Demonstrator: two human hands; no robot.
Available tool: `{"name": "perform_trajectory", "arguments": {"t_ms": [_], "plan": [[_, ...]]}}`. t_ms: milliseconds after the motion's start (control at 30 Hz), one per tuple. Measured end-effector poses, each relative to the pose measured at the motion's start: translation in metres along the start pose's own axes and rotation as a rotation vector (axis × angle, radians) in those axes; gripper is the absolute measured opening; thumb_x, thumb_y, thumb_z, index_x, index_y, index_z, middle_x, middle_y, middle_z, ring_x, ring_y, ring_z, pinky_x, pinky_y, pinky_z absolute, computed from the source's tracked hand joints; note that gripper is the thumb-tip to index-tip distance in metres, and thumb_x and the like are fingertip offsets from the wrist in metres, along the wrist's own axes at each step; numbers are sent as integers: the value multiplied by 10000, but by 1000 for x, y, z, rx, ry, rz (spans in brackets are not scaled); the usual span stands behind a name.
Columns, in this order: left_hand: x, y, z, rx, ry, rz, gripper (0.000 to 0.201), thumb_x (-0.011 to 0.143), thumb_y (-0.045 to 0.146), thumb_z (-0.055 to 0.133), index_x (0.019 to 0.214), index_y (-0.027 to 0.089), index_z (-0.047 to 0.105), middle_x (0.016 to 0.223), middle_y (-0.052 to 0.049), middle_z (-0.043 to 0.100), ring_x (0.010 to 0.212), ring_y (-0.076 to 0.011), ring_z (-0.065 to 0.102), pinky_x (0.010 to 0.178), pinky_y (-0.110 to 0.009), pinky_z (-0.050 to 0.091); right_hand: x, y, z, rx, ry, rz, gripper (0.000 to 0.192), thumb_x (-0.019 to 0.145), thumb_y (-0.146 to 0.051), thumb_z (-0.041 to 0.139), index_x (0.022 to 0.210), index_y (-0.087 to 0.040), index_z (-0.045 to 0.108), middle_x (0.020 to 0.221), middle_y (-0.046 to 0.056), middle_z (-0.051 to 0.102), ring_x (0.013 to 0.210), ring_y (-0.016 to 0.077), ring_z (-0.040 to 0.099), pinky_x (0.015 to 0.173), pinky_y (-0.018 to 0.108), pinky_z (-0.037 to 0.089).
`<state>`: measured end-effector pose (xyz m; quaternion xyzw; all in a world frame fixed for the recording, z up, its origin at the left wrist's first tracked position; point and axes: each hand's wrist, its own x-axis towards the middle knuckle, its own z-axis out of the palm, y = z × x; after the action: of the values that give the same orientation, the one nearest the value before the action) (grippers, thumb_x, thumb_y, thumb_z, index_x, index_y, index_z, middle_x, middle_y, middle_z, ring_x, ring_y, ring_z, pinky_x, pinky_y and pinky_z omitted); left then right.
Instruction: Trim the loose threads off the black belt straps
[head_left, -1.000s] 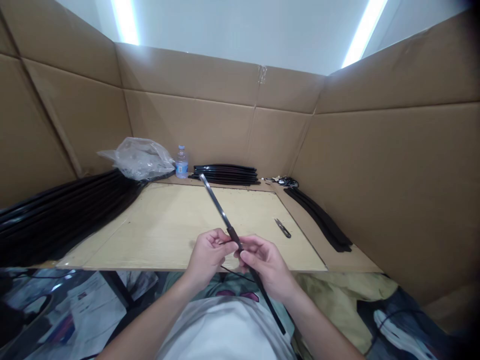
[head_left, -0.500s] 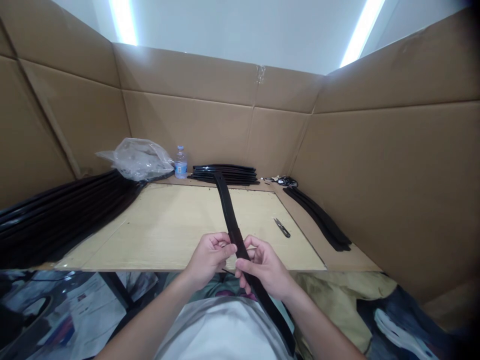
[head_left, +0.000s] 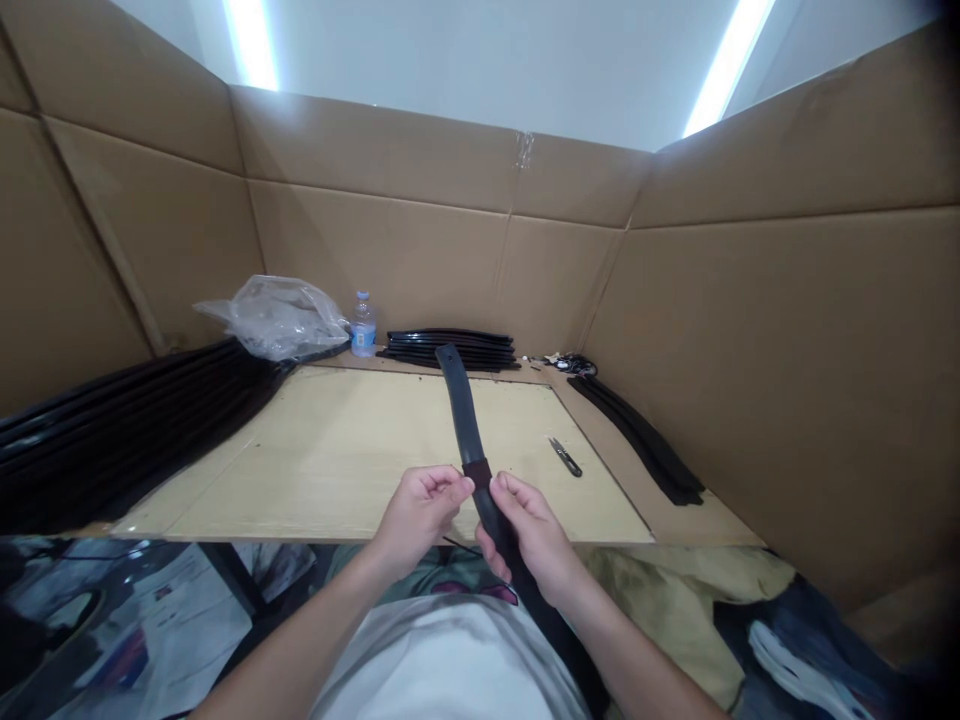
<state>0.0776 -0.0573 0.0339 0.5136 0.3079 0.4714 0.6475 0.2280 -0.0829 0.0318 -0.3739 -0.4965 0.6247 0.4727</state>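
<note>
A long black strap [head_left: 463,415] runs from near the back of the table, between my hands, down toward my lap. Its far end has a small hole, and a dark reddish-brown band [head_left: 477,474] lies across its middle. My left hand [head_left: 420,512] pinches the strap's left edge at the band, thumb against fingertips. Around the right side, my right hand [head_left: 534,530] is closed, with its thumb by the band and fingers underneath. A thin dark cord [head_left: 461,546] shows below my left hand. Thread snips [head_left: 565,457] lie on the table to the right.
Many dark strips [head_left: 142,425] are piled at the left. A clear plastic bag [head_left: 281,318] and a water bottle [head_left: 364,328] stand behind them. More black strips are stacked at the back [head_left: 450,348] and right [head_left: 637,440]. Cardboard walls [head_left: 390,240] enclose the table [head_left: 337,440].
The strap has turned so its smooth, greyer face shows, and the reddish-brown band is now clearly visible. My right thumb has moved up the strap toward the band; my left hand stays nearly in place.
</note>
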Motion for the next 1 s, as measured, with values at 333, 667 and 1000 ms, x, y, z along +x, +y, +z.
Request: {"name": "perform_trajectory", "arguments": {"t_ms": [333, 667, 1000], "plan": [[8, -1, -7, -123, 36, -50, 327, 663, 336, 758, 626, 145, 495, 448, 104, 300, 375, -9, 169, 372, -175, 90, 11, 5, -12, 102, -168, 145, 435, 855, -594, 444, 973, -178, 486, 571, 29, 654, 372, 123, 544, 347, 186, 401], [53, 21, -51, 6, 59, 96, 326, 729, 377, 700, 700, 159, 460, 528, 104, 231, 408, -23, 154, 383, -182, 89, 42, -5, -44, 182, -442, 412, 467, 890, -537, 402, 899, -110, 591, 472, -66, 381, 336, 34, 251, 297, 124, 187], [169, 3, -113, 249, 152, 49, 411, 619, 493, 742, 639, 130, 550, 437, 100, 270, 360, -24, 180, 400, -215, 44, 166, -15, -81, -25, -304, 445, 288, 923, -375, 452, 828, -112, 519, 506, -65, 385, 356, 27, 319, 312, 107, 256]]}}
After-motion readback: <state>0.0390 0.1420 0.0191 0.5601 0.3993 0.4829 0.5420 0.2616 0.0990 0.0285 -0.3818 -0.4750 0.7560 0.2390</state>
